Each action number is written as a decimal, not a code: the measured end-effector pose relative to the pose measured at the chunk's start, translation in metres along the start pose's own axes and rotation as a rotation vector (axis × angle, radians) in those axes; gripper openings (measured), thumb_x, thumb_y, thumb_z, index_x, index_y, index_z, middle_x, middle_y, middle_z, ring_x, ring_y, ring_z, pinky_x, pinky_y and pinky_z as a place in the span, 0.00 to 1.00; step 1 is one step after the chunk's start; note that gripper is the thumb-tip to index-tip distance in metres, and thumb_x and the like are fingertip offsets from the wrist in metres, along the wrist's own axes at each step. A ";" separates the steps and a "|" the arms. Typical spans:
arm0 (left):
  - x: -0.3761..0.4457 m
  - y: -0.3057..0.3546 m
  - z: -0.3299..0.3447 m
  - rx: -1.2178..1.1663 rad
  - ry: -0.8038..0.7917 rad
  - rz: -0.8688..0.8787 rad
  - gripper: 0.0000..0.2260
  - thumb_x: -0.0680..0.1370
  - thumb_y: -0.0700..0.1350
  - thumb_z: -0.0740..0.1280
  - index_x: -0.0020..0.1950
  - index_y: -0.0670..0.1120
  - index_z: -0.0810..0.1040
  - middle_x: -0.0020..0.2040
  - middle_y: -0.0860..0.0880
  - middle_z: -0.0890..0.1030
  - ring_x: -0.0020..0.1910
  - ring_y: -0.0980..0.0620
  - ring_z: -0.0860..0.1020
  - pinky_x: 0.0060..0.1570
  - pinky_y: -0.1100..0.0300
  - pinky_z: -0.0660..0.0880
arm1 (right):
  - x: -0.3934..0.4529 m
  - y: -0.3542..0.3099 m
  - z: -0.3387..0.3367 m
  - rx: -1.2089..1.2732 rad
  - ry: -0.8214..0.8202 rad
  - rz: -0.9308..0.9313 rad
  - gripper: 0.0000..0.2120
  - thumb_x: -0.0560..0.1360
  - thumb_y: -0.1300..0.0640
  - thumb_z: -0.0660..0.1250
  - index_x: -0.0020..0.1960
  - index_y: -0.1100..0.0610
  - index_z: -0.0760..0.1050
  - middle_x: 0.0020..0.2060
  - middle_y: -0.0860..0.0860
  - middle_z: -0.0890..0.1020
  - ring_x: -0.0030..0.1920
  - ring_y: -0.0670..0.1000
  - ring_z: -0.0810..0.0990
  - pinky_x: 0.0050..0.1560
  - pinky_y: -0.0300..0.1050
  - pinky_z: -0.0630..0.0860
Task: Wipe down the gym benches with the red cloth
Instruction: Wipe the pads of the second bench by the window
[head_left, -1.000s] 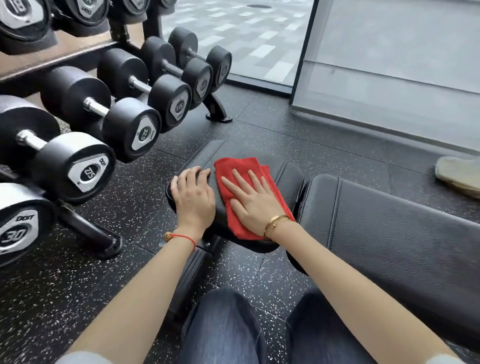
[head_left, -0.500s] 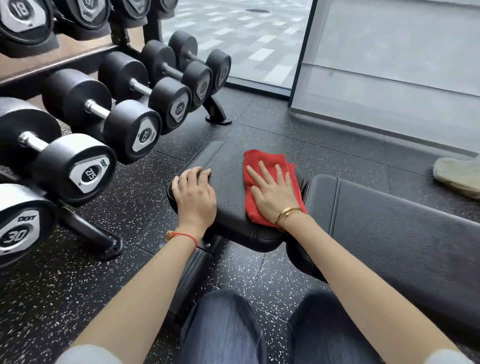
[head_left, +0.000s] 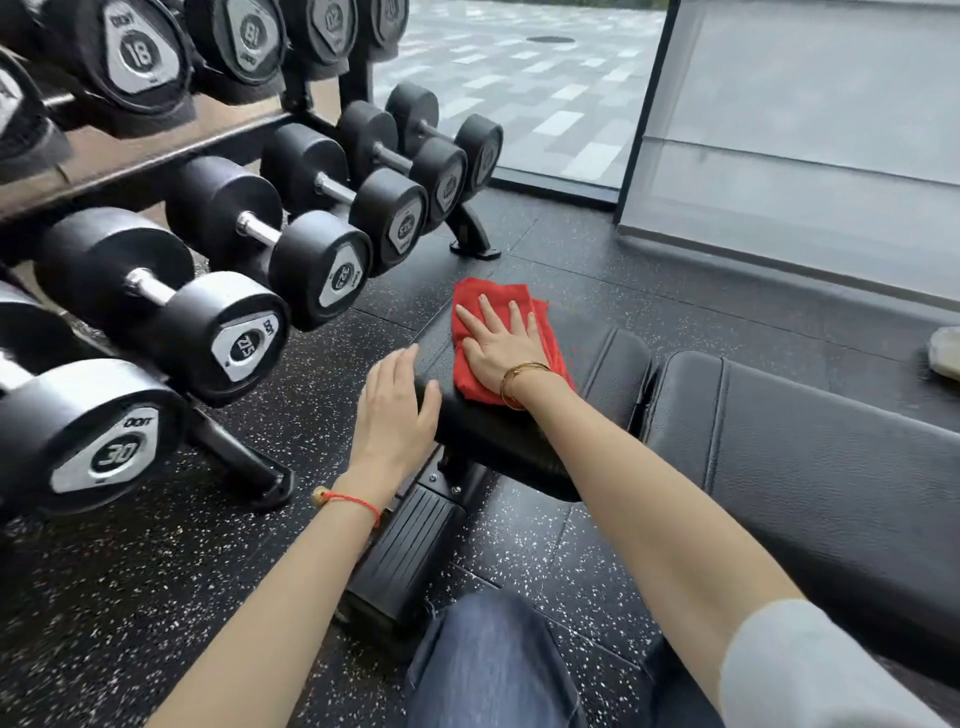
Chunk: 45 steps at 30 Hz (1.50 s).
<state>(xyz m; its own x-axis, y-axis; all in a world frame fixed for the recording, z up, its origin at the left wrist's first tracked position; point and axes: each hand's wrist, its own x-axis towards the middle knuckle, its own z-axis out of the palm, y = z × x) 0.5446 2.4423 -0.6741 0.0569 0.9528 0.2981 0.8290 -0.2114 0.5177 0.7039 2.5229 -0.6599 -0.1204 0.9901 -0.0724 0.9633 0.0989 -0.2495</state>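
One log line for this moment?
phase: wiping | right hand: flat on red cloth atop black padded bench seat | left hand: resting on seat edge | long backrest pad: not touched

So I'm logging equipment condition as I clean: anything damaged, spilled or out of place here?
Nothing stands out. The bench seat pad looks intact, with the right hand flat on the red cloth and the left hand at its edge. The dumbbells sit racked in a row.
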 end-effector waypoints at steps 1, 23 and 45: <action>0.000 -0.002 -0.004 -0.017 0.016 -0.012 0.23 0.82 0.45 0.60 0.76 0.40 0.64 0.74 0.42 0.68 0.74 0.44 0.63 0.75 0.51 0.58 | 0.001 -0.009 0.002 -0.003 0.000 -0.028 0.26 0.81 0.46 0.46 0.78 0.39 0.46 0.79 0.46 0.45 0.78 0.61 0.41 0.75 0.60 0.36; 0.013 0.025 0.051 0.257 -0.115 -0.003 0.24 0.84 0.54 0.52 0.79 0.47 0.58 0.80 0.45 0.56 0.80 0.45 0.51 0.76 0.39 0.40 | -0.042 0.060 -0.015 -0.029 0.024 0.074 0.25 0.82 0.46 0.47 0.78 0.39 0.47 0.79 0.46 0.47 0.78 0.60 0.44 0.76 0.60 0.38; -0.017 0.131 0.099 0.132 -0.137 0.170 0.21 0.84 0.50 0.53 0.76 0.46 0.64 0.78 0.45 0.63 0.79 0.46 0.54 0.77 0.39 0.43 | -0.156 0.161 -0.036 -0.147 0.072 0.329 0.26 0.82 0.46 0.45 0.79 0.44 0.45 0.79 0.52 0.47 0.78 0.59 0.45 0.77 0.55 0.40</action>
<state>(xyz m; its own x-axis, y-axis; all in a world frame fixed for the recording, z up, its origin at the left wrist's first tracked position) 0.7073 2.4200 -0.6901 0.2695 0.9284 0.2558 0.8659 -0.3499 0.3576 0.8862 2.3875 -0.6539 0.2139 0.9753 -0.0560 0.9725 -0.2180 -0.0820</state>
